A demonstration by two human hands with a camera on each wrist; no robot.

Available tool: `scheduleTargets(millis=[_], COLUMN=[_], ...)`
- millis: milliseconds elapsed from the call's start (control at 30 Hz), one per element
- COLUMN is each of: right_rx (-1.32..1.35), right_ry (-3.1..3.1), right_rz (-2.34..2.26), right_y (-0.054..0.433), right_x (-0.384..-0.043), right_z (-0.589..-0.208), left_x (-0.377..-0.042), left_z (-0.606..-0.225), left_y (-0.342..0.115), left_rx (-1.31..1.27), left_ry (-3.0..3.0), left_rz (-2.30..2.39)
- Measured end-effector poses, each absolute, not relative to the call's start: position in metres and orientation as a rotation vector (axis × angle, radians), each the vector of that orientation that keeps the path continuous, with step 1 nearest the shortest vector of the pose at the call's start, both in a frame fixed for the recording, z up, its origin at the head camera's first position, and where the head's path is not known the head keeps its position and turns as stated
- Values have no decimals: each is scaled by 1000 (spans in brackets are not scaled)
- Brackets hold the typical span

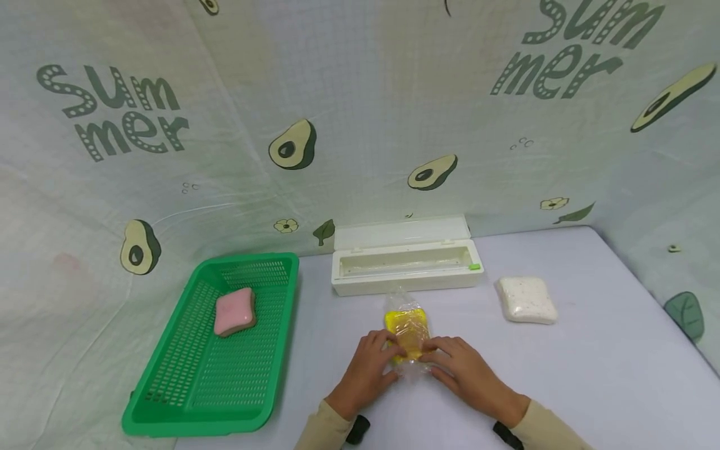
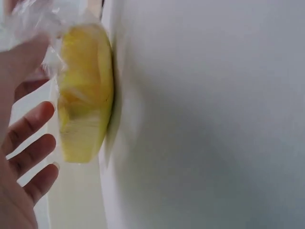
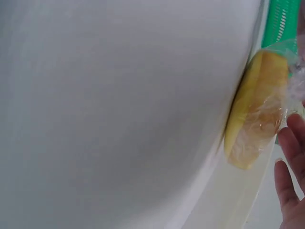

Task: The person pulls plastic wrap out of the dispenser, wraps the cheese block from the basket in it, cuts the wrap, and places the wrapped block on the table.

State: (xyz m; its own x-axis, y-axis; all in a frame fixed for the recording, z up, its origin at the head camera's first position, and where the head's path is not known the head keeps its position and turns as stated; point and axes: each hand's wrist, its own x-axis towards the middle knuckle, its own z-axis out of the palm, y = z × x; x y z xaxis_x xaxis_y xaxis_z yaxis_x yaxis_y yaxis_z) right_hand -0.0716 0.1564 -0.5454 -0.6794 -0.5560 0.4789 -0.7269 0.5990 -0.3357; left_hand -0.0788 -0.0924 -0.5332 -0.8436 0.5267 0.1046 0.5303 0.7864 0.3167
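Observation:
A yellow block (image 1: 406,320) with a brownish top lies flat on the table, covered in clear plastic film (image 1: 400,300). Loose film sticks out at its far and near ends. My left hand (image 1: 362,369) rests its fingertips on the block's near left corner, its thumb by the crumpled film. From the other side, my right hand (image 1: 464,375) touches the film at the near right corner. In the left wrist view the lower fingers (image 2: 35,155) are spread loosely beside the block. The right wrist view shows fingers (image 3: 290,143) relaxed next to it; that thumb is hidden.
Behind the block stands a long white box (image 1: 405,286) with its lid raised and a green slider. At left a green basket (image 1: 281,350) holds a pink block (image 1: 234,310). A white block (image 1: 527,300) lies to the right. A patterned cloth (image 1: 360,112) hangs behind the table.

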Motion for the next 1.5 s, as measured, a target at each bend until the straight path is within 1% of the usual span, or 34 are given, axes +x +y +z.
scheduleTargets(millis=[267, 433, 567, 700, 933, 1033, 1133, 1300, 1367, 1500], right_rx=[782, 581, 459, 510, 907, 978, 975, 981, 985, 986], right_ry=[-2576, -2728, -2712, -2568, -2418, -2448, -2497, -2579, -2616, -2646], right_rz=[979, 1084, 1105, 967, 652, 554, 502, 499, 506, 486], right_y=[144, 134, 125, 119, 121, 123, 124, 127, 128, 129], right_x=[-81, -91, -95, -90, -73, -71, -71, -70, -69, -69], right_z=[-538, -531, -529, -531, -535, -537, -539, -540, -540, -539], left_x=[-83, -87, -90, -93, -97, -96, -90, -74, -69, -66], left_z=[-537, -541, -541, -540, -537, -536, -533, -527, -526, -528], left_y=[-86, -78, -72, -69, -68, -68, -66, -63, -61, -57], left_rx=[-701, -506, -345, -252, -139, -153, -248, -502, -557, -573], left_ry=[-2841, -2819, -2794, -2769, -2789, -2779, -2757, -2762, -2807, -2873], left_rz=[-919, -1014, -1112, -1165, -1267, -1254, -1127, -672, -473, -191])
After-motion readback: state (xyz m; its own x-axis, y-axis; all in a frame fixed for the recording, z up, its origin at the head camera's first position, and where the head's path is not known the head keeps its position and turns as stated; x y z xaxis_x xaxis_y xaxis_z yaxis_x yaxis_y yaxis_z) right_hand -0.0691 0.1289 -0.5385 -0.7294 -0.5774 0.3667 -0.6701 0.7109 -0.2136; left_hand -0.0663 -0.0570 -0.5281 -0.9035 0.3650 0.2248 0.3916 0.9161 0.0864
